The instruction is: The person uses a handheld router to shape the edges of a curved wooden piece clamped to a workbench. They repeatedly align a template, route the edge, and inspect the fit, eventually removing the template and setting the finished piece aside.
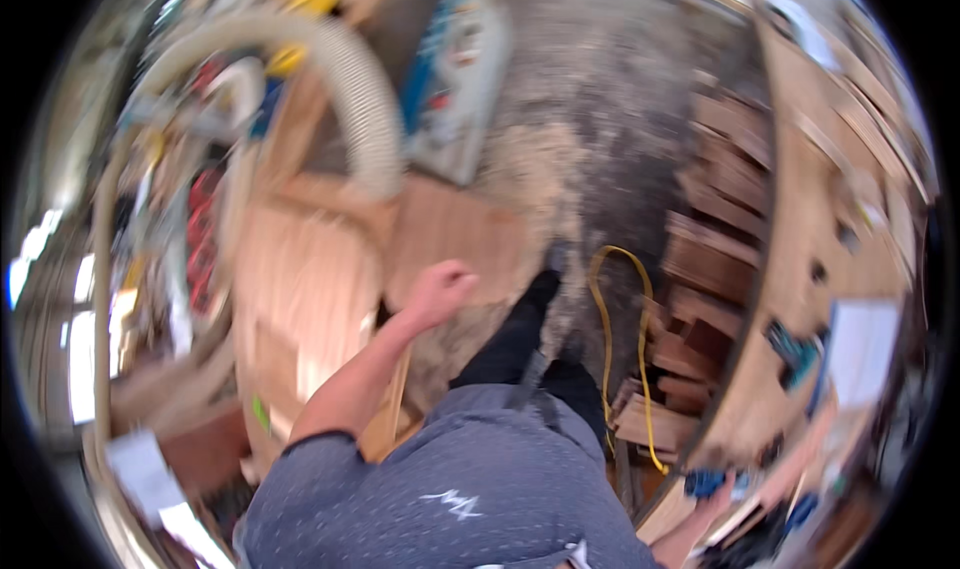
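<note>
My left hand (445, 291) hangs in front of me above a flat brown board (455, 234), its fingers curled closed. I see nothing in it, though motion smears the picture. At the lower right my right hand (712, 504) reaches to the near end of the wooden workbench (790, 269). Its blurred fingers appear wrapped on a blue power tool (704, 483), whose exact kind I cannot make out. Close to that tool ends a yellow cord (642, 349), which loops up from the floor.
Left of me stand pale wooden panels (305, 279) and a thick ribbed hose (355, 99). A blue and grey machine (460, 89) is ahead. Stacked wood pieces (710, 259) line the bench's side. On the bench lie a teal power tool (790, 354) and a white sheet (862, 354).
</note>
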`<state>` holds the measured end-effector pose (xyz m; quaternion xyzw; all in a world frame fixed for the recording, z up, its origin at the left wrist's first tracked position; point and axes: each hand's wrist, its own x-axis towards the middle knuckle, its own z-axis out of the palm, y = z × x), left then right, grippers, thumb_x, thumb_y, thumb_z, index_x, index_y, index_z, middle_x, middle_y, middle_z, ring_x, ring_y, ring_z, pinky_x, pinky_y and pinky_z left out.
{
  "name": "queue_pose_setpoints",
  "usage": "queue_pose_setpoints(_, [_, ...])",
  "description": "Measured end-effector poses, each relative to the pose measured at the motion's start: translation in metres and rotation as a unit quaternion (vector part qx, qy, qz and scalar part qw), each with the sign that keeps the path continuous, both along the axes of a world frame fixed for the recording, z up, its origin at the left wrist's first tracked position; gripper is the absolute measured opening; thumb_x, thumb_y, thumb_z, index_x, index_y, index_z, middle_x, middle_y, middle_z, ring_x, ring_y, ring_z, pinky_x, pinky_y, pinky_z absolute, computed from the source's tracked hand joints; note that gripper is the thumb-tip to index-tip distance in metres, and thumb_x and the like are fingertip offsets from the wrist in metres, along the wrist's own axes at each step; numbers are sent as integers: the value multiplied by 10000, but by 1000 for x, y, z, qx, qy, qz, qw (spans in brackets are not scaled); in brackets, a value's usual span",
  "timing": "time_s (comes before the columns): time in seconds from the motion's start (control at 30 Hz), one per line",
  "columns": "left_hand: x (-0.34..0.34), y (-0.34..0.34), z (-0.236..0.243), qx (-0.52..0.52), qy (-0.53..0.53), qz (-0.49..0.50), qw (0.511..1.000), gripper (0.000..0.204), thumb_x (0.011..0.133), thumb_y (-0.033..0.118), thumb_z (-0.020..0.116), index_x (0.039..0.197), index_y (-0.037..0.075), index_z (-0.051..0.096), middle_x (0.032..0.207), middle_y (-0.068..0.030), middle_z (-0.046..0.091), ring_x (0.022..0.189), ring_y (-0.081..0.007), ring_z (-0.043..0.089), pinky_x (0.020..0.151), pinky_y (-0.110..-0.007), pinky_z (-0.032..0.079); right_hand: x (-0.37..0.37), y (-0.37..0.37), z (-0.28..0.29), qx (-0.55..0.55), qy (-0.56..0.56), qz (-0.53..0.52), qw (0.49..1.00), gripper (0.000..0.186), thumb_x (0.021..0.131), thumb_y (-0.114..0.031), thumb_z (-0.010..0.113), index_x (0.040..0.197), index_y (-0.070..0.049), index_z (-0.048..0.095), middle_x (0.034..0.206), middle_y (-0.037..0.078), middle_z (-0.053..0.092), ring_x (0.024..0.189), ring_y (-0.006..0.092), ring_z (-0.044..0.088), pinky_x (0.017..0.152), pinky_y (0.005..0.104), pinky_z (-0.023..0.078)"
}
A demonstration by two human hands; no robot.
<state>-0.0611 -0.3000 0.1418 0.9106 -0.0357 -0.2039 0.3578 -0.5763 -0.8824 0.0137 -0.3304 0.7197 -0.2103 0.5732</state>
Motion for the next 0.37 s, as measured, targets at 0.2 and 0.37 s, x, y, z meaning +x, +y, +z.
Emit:
queue_pose_setpoints(0.2, [-120, 18, -19, -133, 68, 91, 985, 196, 987, 209, 702, 1025, 17, 697, 872, -44, 702, 807, -118, 621, 735, -312, 514, -118, -82, -27, -52, 48, 88, 994, 442, 875, -399, 837, 1142, -71, 710, 959, 54, 730, 777, 229, 717, 707, 398, 630])
queue_pose_setpoints(0.37, [-171, 47, -4, -60, 63, 218, 972, 200, 979, 221, 720, 1034, 29, 709, 869, -48, 703, 797, -123, 625, 744, -305, 514, -114, -77, -15, 57, 99, 114, 987, 696, 835, -554, 851, 1281, -52, 667, 1113, 111, 768, 930, 315, 766, 798, 442, 665])
